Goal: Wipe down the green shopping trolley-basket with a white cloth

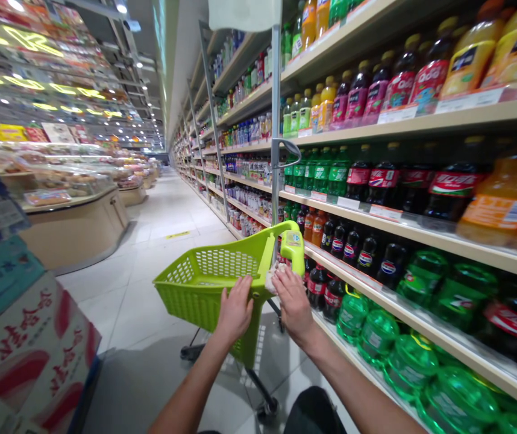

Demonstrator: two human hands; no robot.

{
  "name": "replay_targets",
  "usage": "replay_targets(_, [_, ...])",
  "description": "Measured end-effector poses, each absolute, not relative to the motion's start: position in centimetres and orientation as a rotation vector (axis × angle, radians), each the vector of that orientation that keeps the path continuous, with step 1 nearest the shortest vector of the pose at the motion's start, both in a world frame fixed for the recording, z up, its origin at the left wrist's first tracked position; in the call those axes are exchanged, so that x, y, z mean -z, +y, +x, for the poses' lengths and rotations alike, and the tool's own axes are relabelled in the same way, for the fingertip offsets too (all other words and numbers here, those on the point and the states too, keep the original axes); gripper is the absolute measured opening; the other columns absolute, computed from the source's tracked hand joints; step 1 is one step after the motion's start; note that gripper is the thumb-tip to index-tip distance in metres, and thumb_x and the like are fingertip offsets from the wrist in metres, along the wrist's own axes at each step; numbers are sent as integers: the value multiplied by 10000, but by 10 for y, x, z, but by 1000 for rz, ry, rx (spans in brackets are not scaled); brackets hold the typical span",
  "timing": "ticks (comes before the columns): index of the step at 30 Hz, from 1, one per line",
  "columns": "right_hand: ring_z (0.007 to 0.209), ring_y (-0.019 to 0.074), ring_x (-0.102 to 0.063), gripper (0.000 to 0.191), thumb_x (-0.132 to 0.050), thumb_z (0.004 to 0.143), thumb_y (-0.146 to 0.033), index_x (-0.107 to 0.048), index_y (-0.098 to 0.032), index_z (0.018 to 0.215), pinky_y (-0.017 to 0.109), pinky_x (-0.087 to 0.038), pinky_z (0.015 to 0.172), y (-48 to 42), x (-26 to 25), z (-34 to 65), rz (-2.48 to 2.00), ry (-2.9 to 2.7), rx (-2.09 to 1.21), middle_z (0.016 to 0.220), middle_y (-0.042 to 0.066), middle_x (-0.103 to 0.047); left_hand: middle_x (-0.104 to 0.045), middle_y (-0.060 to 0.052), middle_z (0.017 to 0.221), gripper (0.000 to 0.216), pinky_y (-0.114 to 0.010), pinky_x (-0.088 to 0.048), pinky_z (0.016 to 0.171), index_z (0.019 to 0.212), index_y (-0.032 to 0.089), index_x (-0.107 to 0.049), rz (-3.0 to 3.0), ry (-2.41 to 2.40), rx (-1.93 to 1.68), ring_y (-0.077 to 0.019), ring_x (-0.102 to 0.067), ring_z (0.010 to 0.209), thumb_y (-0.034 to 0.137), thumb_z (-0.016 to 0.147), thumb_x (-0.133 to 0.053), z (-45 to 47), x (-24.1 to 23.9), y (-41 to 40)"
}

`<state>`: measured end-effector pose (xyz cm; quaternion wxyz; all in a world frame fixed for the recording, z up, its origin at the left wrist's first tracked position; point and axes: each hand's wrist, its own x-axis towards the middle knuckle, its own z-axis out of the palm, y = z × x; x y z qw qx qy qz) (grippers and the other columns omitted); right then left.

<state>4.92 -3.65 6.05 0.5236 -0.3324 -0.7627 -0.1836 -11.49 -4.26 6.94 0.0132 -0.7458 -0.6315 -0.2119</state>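
Observation:
A lime-green plastic shopping cart [222,301] stands on the floor in front of me, its basket side turned towards me. My left hand [235,307] grips the upper rim of the basket, fingers close together over the edge. To its right, my right hand [292,301] presses a crumpled white cloth [273,276] against the cart just below the handle [291,247]. Part of the cloth is hidden under the fingers. The part of the basket's inside that I see holds nothing.
Drink shelves [389,211] with several rows of bottles run along the right, close to the cart. Stacked cartons [37,337] stand at the left. Beyond them is a rounded display counter [78,223]. A tiled aisle [168,205] stretches ahead between counter and shelves.

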Motion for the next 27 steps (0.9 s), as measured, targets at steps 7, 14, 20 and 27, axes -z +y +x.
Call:
replay_targets(7, [1290, 214, -254, 499, -325, 809, 1, -417, -164, 1270, 487, -301, 1014, -31, -46, 50, -848, -1800, 574, 1238, 103, -516, -311, -121, 1393, 550, -464, -244, 1035, 1316, 74, -286, -2230, -2095, 607, -218, -246, 1298, 100, 771, -352, -119, -56, -35])
replay_targets(14, [1288, 202, -257, 436, -340, 826, -42, -466, -156, 1228, 437, -371, 981, -28, -25, 34, -763, -1942, 590, 1204, 85, -549, -327, -76, 1390, 623, -494, -215, 1037, 1321, 155, -298, -2317, -2046, 516, -180, -265, 1292, 32, 711, -318, -125, -48, -36])
replay_targets(20, [1281, 209, -272, 476, -333, 818, -6, -441, -174, 1250, 467, -352, 991, -16, -14, 78, -824, -1837, 603, 1223, 100, -531, -263, -78, 1417, 648, -481, -210, 1044, 1341, 118, -251, -2256, -2069, 410, -189, -217, 1310, 35, 702, -319, -121, -40, -36])
replay_targets(27, [1245, 159, -348, 459, -325, 828, -25, -450, -189, 1238, 420, -421, 949, -36, 42, 87, -847, -2057, 484, 1173, 76, -574, -235, -85, 1426, 674, -444, -223, 1044, 1352, 133, -226, -2314, -2018, 406, -182, -202, 1314, 35, 693, -335, -106, -40, -36])
